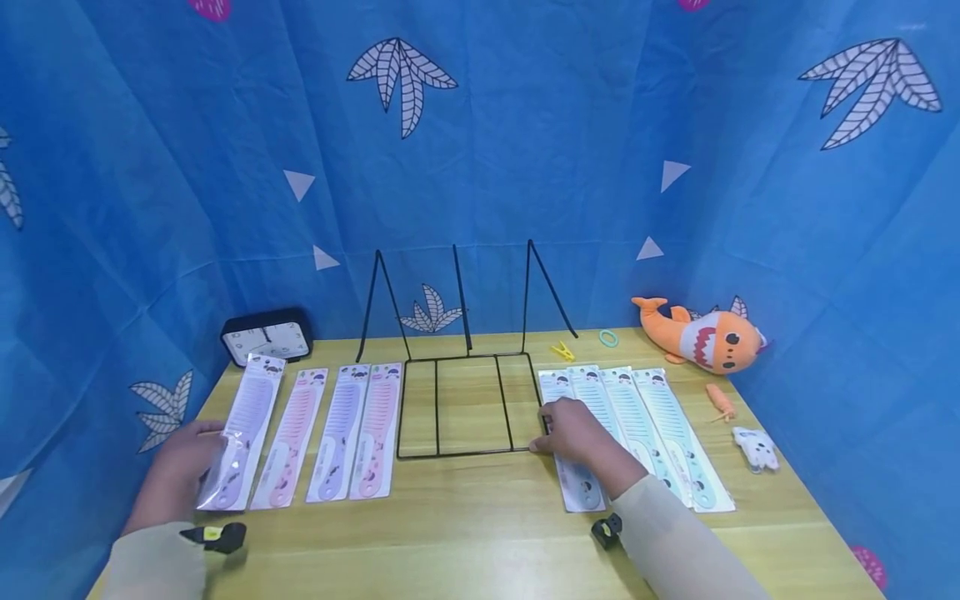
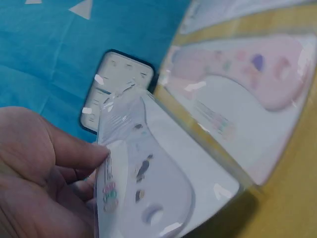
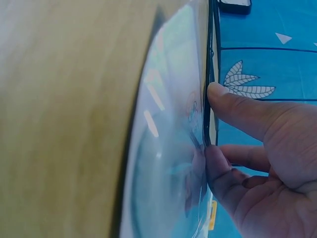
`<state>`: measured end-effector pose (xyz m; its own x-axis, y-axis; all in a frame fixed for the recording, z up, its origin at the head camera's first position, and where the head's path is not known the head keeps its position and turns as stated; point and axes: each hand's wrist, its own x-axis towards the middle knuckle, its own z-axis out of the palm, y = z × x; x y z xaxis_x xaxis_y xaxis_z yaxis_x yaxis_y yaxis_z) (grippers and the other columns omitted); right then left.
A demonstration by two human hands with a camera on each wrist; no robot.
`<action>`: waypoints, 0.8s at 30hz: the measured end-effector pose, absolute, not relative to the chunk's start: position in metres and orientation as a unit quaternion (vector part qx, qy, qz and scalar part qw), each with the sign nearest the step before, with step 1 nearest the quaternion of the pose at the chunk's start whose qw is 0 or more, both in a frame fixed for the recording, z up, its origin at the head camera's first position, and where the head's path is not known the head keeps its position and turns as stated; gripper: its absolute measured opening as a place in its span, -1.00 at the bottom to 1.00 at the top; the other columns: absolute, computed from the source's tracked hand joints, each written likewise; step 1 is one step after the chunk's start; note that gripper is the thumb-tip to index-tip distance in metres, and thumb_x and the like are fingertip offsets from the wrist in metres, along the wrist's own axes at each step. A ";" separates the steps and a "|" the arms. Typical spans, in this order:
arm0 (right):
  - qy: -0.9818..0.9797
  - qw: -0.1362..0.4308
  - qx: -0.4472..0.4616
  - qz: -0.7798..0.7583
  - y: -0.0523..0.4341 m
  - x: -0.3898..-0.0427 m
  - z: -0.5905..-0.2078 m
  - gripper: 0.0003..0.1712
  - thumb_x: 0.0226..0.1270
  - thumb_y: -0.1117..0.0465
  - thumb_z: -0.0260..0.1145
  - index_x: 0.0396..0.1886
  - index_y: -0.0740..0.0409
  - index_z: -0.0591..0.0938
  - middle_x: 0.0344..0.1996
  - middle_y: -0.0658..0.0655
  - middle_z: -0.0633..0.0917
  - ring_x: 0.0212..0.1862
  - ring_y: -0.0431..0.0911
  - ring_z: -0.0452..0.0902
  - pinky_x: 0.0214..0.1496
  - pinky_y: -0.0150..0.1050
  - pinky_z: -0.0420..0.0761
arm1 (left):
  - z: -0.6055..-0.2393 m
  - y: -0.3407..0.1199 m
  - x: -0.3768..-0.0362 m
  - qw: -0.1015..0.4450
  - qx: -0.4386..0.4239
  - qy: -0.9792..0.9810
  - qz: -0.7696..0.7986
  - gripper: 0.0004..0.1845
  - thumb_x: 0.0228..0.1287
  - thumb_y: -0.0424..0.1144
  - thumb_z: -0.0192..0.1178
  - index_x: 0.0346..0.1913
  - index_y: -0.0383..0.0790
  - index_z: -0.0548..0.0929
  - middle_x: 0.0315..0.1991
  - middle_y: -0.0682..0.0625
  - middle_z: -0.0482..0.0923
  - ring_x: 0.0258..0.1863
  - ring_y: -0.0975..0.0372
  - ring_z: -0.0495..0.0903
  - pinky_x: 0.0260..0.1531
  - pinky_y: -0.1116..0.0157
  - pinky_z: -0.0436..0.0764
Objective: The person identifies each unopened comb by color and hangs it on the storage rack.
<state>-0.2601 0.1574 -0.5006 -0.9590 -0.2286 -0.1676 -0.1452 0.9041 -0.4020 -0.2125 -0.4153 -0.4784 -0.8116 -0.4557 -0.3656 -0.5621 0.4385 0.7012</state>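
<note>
A black wire rack (image 1: 465,400) stands at the middle of the wooden table (image 1: 480,533), and everything else lies to one side of it or the other. Left of the rack lie four packaged combs in a row; the left hand (image 1: 176,467) holds the outermost one, a lilac comb pack (image 1: 243,433), its thumb and curled fingers (image 2: 74,153) pinching the clear plastic edge near the handle end, which the left wrist view shows lifted off the table. The next pack, a pink comb (image 1: 292,437), lies flat just beside it. Right of the rack lie four pale blue packs; the right hand (image 1: 573,433) rests on the nearest, a blue comb pack (image 1: 577,487), thumb and fingertips (image 3: 223,96) loosely bent and touching its edge where it meets the rack's wire frame. Whether they actually grip the pack cannot be told.
</note>
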 end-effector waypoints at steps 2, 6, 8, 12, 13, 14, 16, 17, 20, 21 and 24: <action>0.971 0.105 -0.097 -0.194 0.158 -0.260 -0.499 -0.20 0.21 -0.03 0.73 0.36 0.26 0.69 0.15 0.29 0.75 0.04 0.04 0.66 0.26 0.05 0.76 | -0.472 -0.416 -0.210 0.066 -0.278 0.841 0.460 -0.39 0.70 -0.35 -0.18 0.67 -0.51 0.12 0.37 -0.53 0.42 0.15 -0.16 0.60 -0.20 0.19 0.69; 0.971 0.106 -0.095 -0.193 0.158 -0.260 -0.497 -0.19 0.22 -0.03 0.72 0.37 0.27 0.69 0.18 0.30 0.75 0.02 0.03 0.66 0.27 0.05 0.76 | -0.460 -0.414 -0.205 0.057 -0.217 0.837 0.499 -0.37 0.78 -0.25 -0.24 0.71 -0.49 0.00 0.51 -0.56 0.28 0.31 -0.21 0.53 -0.20 0.32 0.70; 0.971 0.107 -0.094 -0.192 0.158 -0.260 -0.498 -0.19 0.22 -0.02 0.72 0.37 0.27 0.69 0.19 0.31 0.74 0.03 0.04 0.67 0.28 0.06 0.76 | -0.456 -0.408 -0.203 0.034 -0.203 0.824 0.527 -0.39 0.81 -0.21 -0.24 0.71 -0.40 0.04 0.59 -0.49 0.21 0.34 -0.13 0.49 -0.18 0.38 0.70; 0.971 0.109 -0.092 -0.192 0.158 -0.260 -0.499 -0.21 0.22 -0.02 0.72 0.36 0.27 0.70 0.18 0.31 0.75 0.03 0.04 0.67 0.28 0.06 0.76 | -0.451 -0.394 -0.201 -0.032 -0.172 0.766 0.618 -0.66 0.81 -0.25 -0.16 0.47 -0.14 0.34 0.47 -0.25 0.39 0.13 0.28 0.60 -0.17 0.45 0.73; 0.971 0.109 -0.093 -0.192 0.158 -0.260 -0.499 -0.22 0.22 -0.01 0.72 0.35 0.27 0.70 0.16 0.31 0.75 0.02 0.03 0.67 0.27 0.06 0.76 | -0.449 -0.391 -0.200 -0.042 -0.160 0.755 0.634 -0.72 0.80 -0.26 -0.13 0.39 -0.04 0.38 0.38 -0.13 0.47 0.05 0.38 0.61 -0.17 0.45 0.74; 0.971 0.109 -0.094 -0.193 0.158 -0.260 -0.499 -0.23 0.22 -0.01 0.72 0.34 0.27 0.71 0.15 0.30 0.75 0.00 0.03 0.66 0.25 0.06 0.77 | -0.448 -0.388 -0.200 -0.052 -0.148 0.745 0.649 -0.76 0.79 -0.28 -0.10 0.31 0.04 0.40 0.27 -0.01 0.53 -0.02 0.46 0.62 -0.17 0.46 0.75; 0.970 0.107 -0.096 -0.194 0.158 -0.260 -0.499 -0.24 0.21 0.00 0.73 0.32 0.27 0.72 0.12 0.29 0.76 -0.03 0.02 0.66 0.21 0.05 0.77 | -0.446 -0.381 -0.199 -0.069 -0.124 0.722 0.678 -0.77 0.77 -0.32 -0.04 0.22 0.11 0.42 0.08 0.23 0.58 -0.10 0.51 0.66 -0.19 0.47 0.76; 0.970 0.107 -0.097 -0.194 0.157 -0.260 -0.499 -0.25 0.21 0.00 0.73 0.31 0.28 0.72 0.10 0.29 0.76 -0.04 0.01 0.65 0.20 0.05 0.77 | -0.444 -0.377 -0.199 -0.075 -0.111 0.711 0.691 -0.77 0.76 -0.34 -0.02 0.22 0.10 0.42 0.01 0.30 0.60 -0.11 0.51 0.68 -0.19 0.47 0.76; 0.970 0.105 -0.100 -0.195 0.157 -0.260 -0.499 -0.25 0.21 0.01 0.73 0.30 0.29 0.72 0.09 0.28 0.77 -0.04 0.01 0.65 0.20 0.05 0.77 | -0.440 -0.366 -0.199 -0.084 -0.073 0.686 0.719 -0.74 0.73 -0.39 0.03 0.26 0.01 0.43 -0.02 0.36 0.68 -0.08 0.48 0.72 -0.16 0.49 0.79; 0.970 0.105 -0.100 -0.195 0.156 -0.259 -0.499 -0.24 0.21 0.00 0.73 0.31 0.29 0.72 0.10 0.28 0.77 -0.03 0.01 0.65 0.20 0.05 0.77 | -0.439 -0.362 -0.199 -0.085 -0.064 0.682 0.724 -0.73 0.72 -0.39 0.05 0.27 0.00 0.44 0.00 0.37 0.69 -0.06 0.48 0.72 -0.14 0.50 0.79; 0.970 0.103 -0.100 -0.196 0.156 -0.259 -0.499 -0.26 0.21 0.00 0.73 0.29 0.29 0.73 0.07 0.27 0.77 -0.05 0.01 0.64 0.17 0.03 0.77 | -0.436 -0.351 -0.199 -0.079 -0.039 0.691 0.717 -0.70 0.72 -0.34 0.09 0.33 0.02 0.45 0.13 0.35 0.68 0.02 0.49 0.71 -0.06 0.52 0.80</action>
